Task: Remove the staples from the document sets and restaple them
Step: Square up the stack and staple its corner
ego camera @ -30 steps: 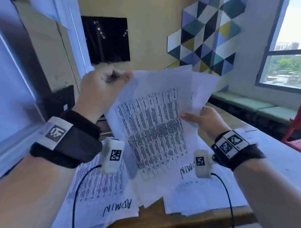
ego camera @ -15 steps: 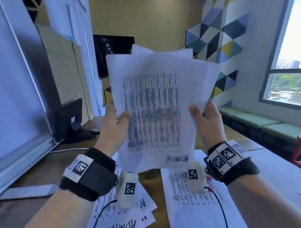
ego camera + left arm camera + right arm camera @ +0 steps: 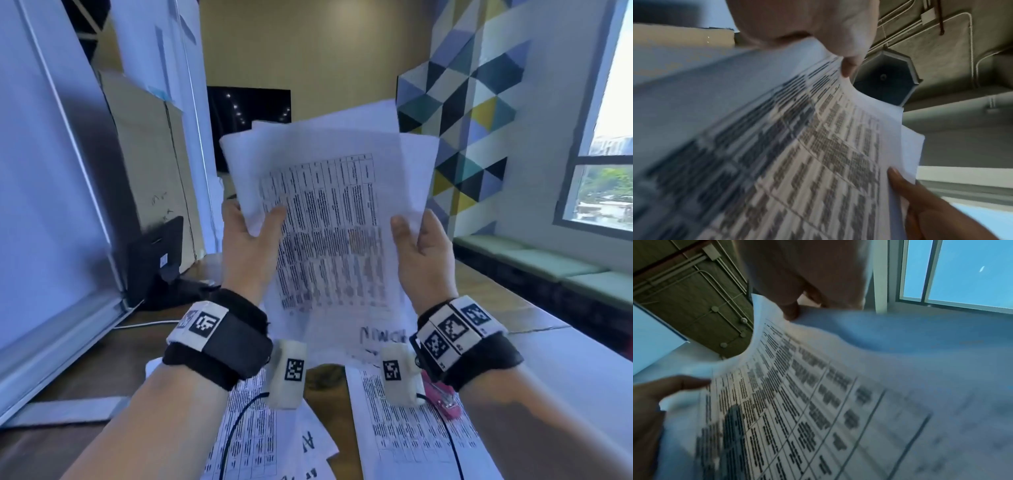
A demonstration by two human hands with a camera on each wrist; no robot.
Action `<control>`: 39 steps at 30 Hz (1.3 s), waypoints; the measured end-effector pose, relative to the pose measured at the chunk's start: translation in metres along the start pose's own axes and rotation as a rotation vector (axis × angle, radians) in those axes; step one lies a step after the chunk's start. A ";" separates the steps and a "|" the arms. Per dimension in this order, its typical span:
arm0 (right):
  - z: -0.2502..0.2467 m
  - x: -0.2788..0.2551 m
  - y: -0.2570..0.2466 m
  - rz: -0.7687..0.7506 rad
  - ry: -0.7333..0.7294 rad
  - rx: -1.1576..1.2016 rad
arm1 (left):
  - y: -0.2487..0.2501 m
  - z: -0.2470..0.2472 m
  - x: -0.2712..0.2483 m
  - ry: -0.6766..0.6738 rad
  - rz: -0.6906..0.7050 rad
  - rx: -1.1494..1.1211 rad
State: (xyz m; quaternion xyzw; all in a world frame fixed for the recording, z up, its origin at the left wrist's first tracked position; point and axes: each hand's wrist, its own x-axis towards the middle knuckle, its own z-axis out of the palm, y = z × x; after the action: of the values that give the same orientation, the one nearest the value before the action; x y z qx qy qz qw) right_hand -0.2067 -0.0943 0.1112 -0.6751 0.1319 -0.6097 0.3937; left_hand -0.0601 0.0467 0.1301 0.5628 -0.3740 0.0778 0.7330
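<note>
I hold a set of white printed sheets (image 3: 329, 219) upright in front of me, above the table. The pages carry a dense table of text and are fanned unevenly at the top. My left hand (image 3: 250, 236) grips the set's left edge, thumb on the front page. My right hand (image 3: 416, 240) grips the right edge the same way. The left wrist view shows the document set (image 3: 797, 154) close up, pinched under my thumb; the right wrist view shows the document set (image 3: 807, 402) likewise. A pink stapler (image 3: 443, 397) lies on the table below my right wrist. No staple is visible.
More printed document sets (image 3: 411, 428) lie on the wooden table (image 3: 102, 359) beneath my arms, one (image 3: 253, 438) at the left. A black device (image 3: 154, 260) stands at the back left by a whiteboard (image 3: 41, 205). A bench (image 3: 548, 263) and window (image 3: 609, 171) are at the right.
My left hand has moved from the sheets' top corner to their left edge. The set was turned upright and squared between both hands, and has come down a little.
</note>
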 end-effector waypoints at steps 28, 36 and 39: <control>0.014 -0.022 0.026 0.326 -0.154 -0.215 | -0.054 -0.002 -0.018 -0.153 -0.235 0.103; 0.016 -0.012 0.030 0.359 -0.177 -0.231 | -0.073 0.005 -0.008 -0.123 -0.333 0.126; 0.019 -0.011 0.033 0.401 -0.190 -0.200 | -0.075 0.009 -0.003 -0.106 -0.335 0.079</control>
State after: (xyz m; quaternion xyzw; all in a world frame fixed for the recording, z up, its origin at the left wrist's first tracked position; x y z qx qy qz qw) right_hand -0.1814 -0.1019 0.0816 -0.7254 0.2853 -0.4369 0.4488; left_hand -0.0264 0.0132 0.0719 0.6491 -0.3098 -0.0606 0.6921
